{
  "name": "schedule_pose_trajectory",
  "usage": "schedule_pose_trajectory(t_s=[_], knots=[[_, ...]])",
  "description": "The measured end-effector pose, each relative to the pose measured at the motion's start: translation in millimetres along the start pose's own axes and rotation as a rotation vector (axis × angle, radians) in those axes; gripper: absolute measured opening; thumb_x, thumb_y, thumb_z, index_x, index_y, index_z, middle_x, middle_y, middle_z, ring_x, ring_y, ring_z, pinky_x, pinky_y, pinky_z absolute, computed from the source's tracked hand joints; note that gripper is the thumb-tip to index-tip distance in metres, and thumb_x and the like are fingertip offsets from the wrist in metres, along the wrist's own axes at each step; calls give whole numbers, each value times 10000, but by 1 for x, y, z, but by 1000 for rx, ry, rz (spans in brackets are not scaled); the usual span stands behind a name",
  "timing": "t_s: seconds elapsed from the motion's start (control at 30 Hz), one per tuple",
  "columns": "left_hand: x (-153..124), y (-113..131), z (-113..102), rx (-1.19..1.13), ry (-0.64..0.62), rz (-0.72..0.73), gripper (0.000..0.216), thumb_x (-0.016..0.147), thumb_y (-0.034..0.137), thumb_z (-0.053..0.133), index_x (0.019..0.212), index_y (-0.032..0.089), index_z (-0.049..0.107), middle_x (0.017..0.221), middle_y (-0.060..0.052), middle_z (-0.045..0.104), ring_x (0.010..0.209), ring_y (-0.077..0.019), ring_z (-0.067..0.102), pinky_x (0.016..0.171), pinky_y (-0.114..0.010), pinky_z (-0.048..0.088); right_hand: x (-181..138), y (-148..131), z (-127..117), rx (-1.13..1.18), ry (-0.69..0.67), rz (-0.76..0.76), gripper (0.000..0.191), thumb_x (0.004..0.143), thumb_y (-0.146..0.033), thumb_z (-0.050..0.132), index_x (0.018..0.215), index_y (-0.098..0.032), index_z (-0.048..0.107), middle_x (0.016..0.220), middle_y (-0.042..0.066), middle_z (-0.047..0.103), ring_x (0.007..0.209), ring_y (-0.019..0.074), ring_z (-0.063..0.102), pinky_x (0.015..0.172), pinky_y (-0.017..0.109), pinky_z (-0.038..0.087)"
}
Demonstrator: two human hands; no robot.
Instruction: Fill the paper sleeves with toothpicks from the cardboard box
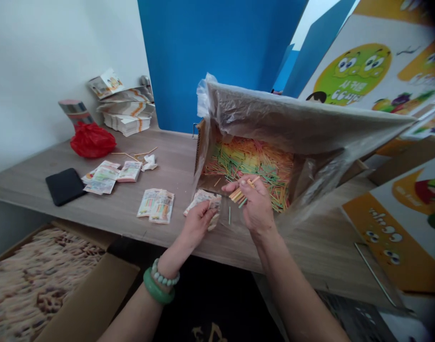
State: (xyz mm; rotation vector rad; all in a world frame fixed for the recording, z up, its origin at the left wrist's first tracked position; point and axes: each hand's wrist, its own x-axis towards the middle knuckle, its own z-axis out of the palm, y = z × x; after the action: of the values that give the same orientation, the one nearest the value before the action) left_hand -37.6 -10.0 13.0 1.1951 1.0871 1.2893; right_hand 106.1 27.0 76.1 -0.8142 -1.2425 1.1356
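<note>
My left hand (pixel 198 221) is closed on a small printed packet (pixel 204 199) held just above the wooden table (pixel 131 209). My right hand (pixel 255 202) pinches a small bundle of coloured sticks (pixel 241 191) at the mouth of a cardboard box (pixel 203 147). The box lies open toward me, is lined with clear plastic (pixel 274 118) and holds a heap of orange, green and yellow sticks (pixel 253 161). One loose green stick (pixel 229 215) lies on the table between my hands. Filled packets (pixel 156 205) lie to the left of my left hand.
More packets (pixel 108 175), a black phone (pixel 65 185), a red bag (pixel 91 140) and a stack of flat packets (pixel 126 111) are on the table's left. A carton full of packets (pixel 35 285) stands below left. Printed cartons (pixel 388 71) crowd the right; a blue panel (pixel 217 47) stands behind.
</note>
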Motion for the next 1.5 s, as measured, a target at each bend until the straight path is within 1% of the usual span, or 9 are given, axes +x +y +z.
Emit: schedule_pose_trajectory(t_s=[0.1, 0.27, 0.4, 0.57, 1.0, 1.13, 1.27, 1.4, 1.5], knots=[[-4, 1, 5, 5, -60, -23, 292, 767, 428, 705, 673, 180, 583, 678, 3, 558, 671, -138, 478, 620, -260, 395, -3, -5, 11, 11, 10, -60, 112, 911, -360, 511, 898, -262, 460, 727, -28, 695, 775, 179, 699, 803, 360, 523], [-8, 5, 7, -47, -63, -113, 367, 689, 397, 754, 592, 187, 469, 583, 52, 420, 565, -92, 354, 543, -239, 287, -6, -6, 20, 46, 47, -79, 115, 922, -370, 503, 936, -267, 454, 753, -21, 708, 810, 187, 711, 812, 369, 537], [-8, 8, 8, -58, -72, -109, 356, 687, 388, 754, 594, 182, 478, 579, 54, 417, 568, -89, 350, 543, -236, 282, -9, -1, 22, 104, 41, -86, 110, 925, -361, 509, 922, -265, 455, 776, -15, 718, 844, 184, 715, 833, 366, 537], [-7, 8, 10, -103, -51, -139, 343, 669, 399, 764, 620, 176, 508, 583, 55, 439, 559, -87, 368, 541, -235, 290, -13, 9, 18, 143, -10, -15, 119, 920, -345, 543, 904, -253, 470, 779, -14, 731, 867, 187, 719, 845, 377, 541], [-4, 0, 9, -79, -12, -136, 348, 659, 385, 758, 589, 180, 486, 559, 62, 411, 538, -82, 353, 510, -227, 264, -15, 7, 15, 163, 29, -37, 110, 908, -329, 555, 895, -251, 479, 760, -12, 750, 851, 193, 730, 873, 397, 531], [-7, 9, 8, -109, -72, -137, 343, 672, 389, 764, 605, 168, 509, 573, 58, 435, 542, -78, 364, 521, -226, 288, -13, 9, 16, 165, 31, 46, 140, 891, -353, 561, 901, -252, 464, 758, -6, 748, 801, 189, 722, 766, 342, 537], [-9, 12, 4, -139, -136, -136, 347, 659, 396, 790, 618, 155, 545, 587, 50, 458, 552, -80, 390, 535, -226, 317, -9, 14, 11, 138, 18, 209, 195, 848, -386, 583, 887, -255, 443, 721, -6, 732, 702, 184, 694, 633, 291, 510], [-8, 8, 2, -140, -142, -129, 299, 681, 390, 784, 663, 146, 612, 609, 36, 504, 560, -86, 418, 551, -234, 342, -9, 17, 5, 135, -61, 354, 249, 788, -399, 631, 867, -253, 445, 729, 3, 732, 596, 163, 638, 577, 281, 493], [1, 9, 6, -137, -110, -84, 286, 692, 403, 777, 682, 147, 651, 627, 25, 523, 589, -98, 438, 565, -239, 347, -7, 14, 3, 129, -156, 384, 233, 772, -386, 650, 853, -247, 481, 773, 11, 737, 609, 155, 634, 593, 278, 487]])
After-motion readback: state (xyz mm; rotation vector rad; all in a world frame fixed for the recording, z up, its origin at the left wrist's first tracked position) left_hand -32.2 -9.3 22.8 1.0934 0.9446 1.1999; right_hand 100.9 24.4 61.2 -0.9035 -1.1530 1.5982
